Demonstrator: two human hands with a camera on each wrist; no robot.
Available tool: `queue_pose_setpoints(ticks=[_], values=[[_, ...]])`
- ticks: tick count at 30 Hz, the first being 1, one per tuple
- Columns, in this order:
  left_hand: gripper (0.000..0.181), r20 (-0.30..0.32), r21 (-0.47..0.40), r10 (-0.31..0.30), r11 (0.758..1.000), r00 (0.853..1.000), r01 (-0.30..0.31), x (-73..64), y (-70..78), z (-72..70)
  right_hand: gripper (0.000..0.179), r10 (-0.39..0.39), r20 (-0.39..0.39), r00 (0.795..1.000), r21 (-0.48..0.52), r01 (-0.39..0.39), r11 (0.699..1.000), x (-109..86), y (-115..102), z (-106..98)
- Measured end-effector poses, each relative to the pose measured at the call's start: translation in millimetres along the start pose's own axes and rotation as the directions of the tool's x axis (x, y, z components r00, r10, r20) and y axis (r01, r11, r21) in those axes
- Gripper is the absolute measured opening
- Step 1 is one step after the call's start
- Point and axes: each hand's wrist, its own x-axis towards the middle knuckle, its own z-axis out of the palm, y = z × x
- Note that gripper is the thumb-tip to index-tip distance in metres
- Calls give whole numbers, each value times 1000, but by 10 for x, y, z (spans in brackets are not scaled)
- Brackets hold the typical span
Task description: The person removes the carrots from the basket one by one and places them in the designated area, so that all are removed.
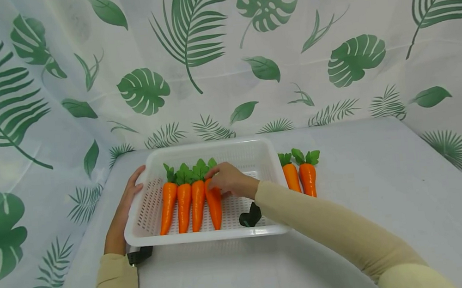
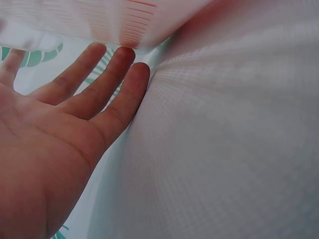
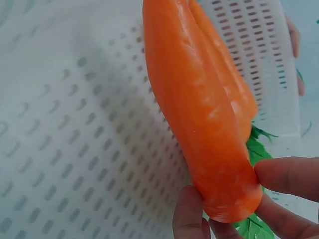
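A white perforated plastic basket (image 1: 206,236) holds several orange carrots with green leaf tops, lined up side by side in its left half. My right hand (image 1: 234,180) reaches into the basket and pinches the rightmost carrot (image 1: 214,206) near its leafy end. In the right wrist view the thumb and fingers sit on both sides of that carrot (image 3: 199,114), over the slotted floor. My left hand (image 1: 125,205) rests against the basket's left side; its fingers (image 2: 119,64) are extended and touch the outer wall in the left wrist view.
Two more carrots (image 1: 308,178) lie on the table (image 1: 366,163) just right of the basket, partly hidden by it and the right sleeve. A black wrist-camera piece (image 1: 250,216) shows under the right wrist. A leaf-print curtain (image 1: 217,85) stands behind and at the sides.
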Motion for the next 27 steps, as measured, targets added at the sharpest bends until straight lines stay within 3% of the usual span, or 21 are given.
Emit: queue_pose_setpoints(ticks=[6,18,27], values=[[63,-1,4,-4,1000,1000,4,-2,3,3,39,7,25,1000,78,-9,997,-38,-61,-49],[62,-2,6,15,1000,1000,-15,7,-2,4,39,-4,45,999,101,0,995,-81,-145,-116],[61,-8,5,-37,999,999,37,-35,14,15,38,-11,52,999,108,5,994,-124,-187,-143]])
